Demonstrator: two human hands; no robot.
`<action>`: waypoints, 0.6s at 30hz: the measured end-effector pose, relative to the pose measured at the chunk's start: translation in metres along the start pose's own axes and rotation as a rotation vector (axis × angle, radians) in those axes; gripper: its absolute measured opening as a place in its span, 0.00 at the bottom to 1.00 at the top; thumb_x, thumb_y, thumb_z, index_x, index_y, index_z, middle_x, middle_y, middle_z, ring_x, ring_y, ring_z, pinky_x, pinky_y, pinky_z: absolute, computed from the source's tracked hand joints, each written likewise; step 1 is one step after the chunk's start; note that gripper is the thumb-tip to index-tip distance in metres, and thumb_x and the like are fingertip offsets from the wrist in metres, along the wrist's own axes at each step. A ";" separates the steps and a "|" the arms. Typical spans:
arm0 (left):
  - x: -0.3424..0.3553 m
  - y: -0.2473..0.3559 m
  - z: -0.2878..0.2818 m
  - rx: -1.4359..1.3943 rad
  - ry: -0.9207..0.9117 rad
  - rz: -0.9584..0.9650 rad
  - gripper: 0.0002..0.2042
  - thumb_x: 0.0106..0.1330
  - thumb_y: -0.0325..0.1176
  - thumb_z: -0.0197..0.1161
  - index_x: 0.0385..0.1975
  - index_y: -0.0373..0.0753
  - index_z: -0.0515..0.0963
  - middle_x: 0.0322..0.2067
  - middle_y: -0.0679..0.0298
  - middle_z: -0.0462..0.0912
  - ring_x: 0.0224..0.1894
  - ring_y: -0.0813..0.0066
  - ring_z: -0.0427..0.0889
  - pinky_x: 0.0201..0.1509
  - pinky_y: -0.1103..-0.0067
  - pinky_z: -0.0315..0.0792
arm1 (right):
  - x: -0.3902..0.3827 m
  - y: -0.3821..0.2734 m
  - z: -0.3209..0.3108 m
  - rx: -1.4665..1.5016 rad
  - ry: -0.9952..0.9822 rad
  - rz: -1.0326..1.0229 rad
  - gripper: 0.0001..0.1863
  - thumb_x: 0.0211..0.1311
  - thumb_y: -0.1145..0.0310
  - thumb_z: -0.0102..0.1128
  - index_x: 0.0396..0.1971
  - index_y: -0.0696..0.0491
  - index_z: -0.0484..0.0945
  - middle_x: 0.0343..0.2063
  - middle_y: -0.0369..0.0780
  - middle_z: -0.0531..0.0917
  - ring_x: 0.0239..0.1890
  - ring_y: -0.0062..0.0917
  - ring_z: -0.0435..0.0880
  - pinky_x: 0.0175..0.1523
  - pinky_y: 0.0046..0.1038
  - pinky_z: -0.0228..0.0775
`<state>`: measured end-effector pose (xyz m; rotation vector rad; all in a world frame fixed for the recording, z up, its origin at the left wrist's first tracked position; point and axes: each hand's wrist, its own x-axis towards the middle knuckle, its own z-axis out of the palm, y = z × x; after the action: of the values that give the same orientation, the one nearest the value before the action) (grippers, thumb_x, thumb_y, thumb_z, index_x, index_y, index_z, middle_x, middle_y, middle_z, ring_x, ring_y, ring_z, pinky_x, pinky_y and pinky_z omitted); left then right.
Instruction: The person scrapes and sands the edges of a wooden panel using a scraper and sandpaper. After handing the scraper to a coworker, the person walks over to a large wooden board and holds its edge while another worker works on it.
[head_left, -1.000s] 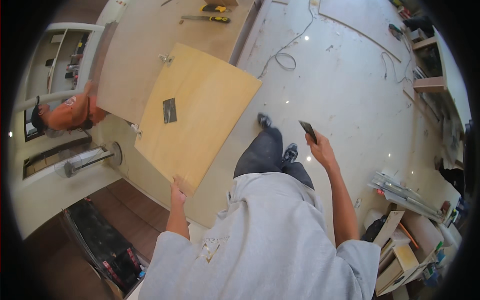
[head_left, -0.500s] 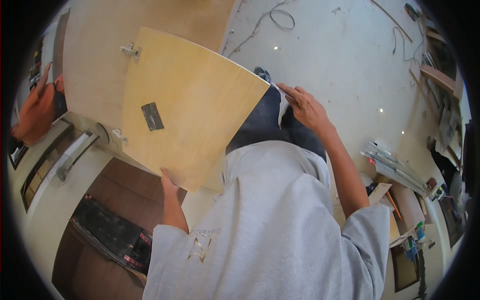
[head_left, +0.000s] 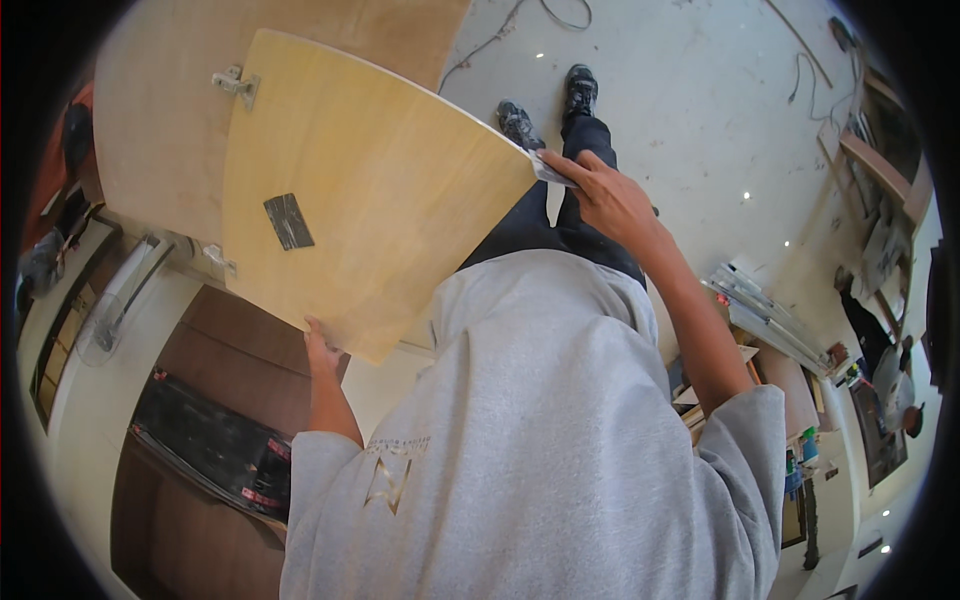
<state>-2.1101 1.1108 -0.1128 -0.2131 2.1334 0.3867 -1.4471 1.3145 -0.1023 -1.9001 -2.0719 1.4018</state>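
A pale wooden cabinet door is tilted in front of me, with metal hinges on its left edge and a dark patch on its face. My left hand is closed on its near edge, the thumb over the face and the other fingers mostly hidden underneath. At the door's right corner, my right hand grips a flat grey scraper-like tool. The tool's flat end touches or nearly touches the white edge there; its exact kind is partly hidden by my fingers.
A large brown board stands behind the door. Below left, a black case lies on a brown surface. Metal strips are stacked at right; cables and wood scraps lie on the pale floor. A person in orange is at far left.
The door has shifted slightly left and up in the picture with my left hand on it. My right hand has brought the tool close against the door's corner. My shoes now show beyond it.
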 end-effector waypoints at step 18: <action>-0.018 0.005 0.015 -0.006 0.103 -0.019 0.49 0.65 0.69 0.63 0.77 0.51 0.46 0.76 0.54 0.56 0.75 0.42 0.59 0.72 0.37 0.52 | 0.049 -0.018 -0.009 0.055 -0.056 -0.073 0.35 0.65 0.77 0.53 0.71 0.34 0.69 0.39 0.44 0.76 0.38 0.45 0.82 0.41 0.43 0.75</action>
<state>-2.0897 1.1210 -0.1042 -0.2613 2.2301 0.3778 -1.4697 1.3615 -0.1124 -1.7657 -2.0811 1.4965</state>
